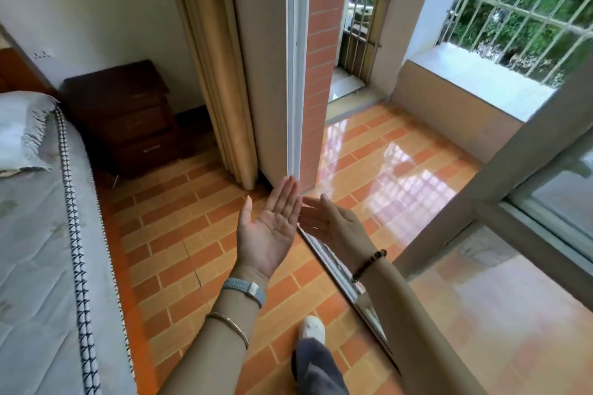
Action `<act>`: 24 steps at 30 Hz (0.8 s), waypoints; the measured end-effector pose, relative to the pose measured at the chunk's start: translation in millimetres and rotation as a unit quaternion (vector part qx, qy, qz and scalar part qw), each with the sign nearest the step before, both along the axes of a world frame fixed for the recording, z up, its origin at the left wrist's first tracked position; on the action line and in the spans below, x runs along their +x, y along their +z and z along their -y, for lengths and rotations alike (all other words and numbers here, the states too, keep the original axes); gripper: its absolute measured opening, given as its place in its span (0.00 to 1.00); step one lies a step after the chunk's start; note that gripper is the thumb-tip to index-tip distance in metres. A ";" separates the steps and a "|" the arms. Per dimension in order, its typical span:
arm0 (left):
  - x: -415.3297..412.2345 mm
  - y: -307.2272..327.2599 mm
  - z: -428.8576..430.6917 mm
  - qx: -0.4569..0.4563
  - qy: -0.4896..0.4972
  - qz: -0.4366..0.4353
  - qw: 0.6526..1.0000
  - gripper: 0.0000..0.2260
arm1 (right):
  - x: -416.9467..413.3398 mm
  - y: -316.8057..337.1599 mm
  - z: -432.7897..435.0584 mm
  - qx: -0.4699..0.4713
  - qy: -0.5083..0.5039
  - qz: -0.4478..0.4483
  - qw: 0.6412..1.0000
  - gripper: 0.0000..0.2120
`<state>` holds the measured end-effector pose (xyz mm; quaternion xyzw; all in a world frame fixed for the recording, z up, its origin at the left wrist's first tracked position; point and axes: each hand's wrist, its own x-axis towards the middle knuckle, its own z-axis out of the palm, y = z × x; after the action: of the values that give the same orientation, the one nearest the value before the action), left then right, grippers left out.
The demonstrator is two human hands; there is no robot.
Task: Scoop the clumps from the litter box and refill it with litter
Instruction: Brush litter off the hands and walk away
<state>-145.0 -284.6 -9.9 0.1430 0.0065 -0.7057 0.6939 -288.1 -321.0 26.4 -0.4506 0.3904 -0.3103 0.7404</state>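
Orange-tiled floor [179, 234], bed [32, 234] far left, dark nightstand [128, 112] behind, curtain [218, 74] by the door frame. Left hand [272, 228] palm up, fingers straight, holding nothing. Right hand [337, 224] just beside, likewise spread and empty. Door track [337, 266] and balcony floor [401, 163] to the right. No litter box or scoop in view. Probably best: step over track, locate box first, then take scoop.

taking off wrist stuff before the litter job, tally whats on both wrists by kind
grey-blue wristband: 1
thin gold bangle: 1
dark bead bracelet: 1
total: 3
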 end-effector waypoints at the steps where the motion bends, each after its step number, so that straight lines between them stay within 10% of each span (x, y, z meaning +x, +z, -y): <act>1: 0.7 -0.6 19.7 0.003 0.001 0.002 1.000 0.32 | 0.8 -0.8 19.2 0.000 -0.005 0.003 1.000 0.18; 24: -22.9 3.4 411.3 -0.008 -0.185 -0.027 0.982 0.31 | -21.8 1.4 351.3 0.004 -0.214 -0.003 0.977 0.18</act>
<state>-167.9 -696.0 -6.5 0.1173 -0.0068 -0.8258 0.5516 -309.9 -672.3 27.8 -0.3549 0.4813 -0.4587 0.6572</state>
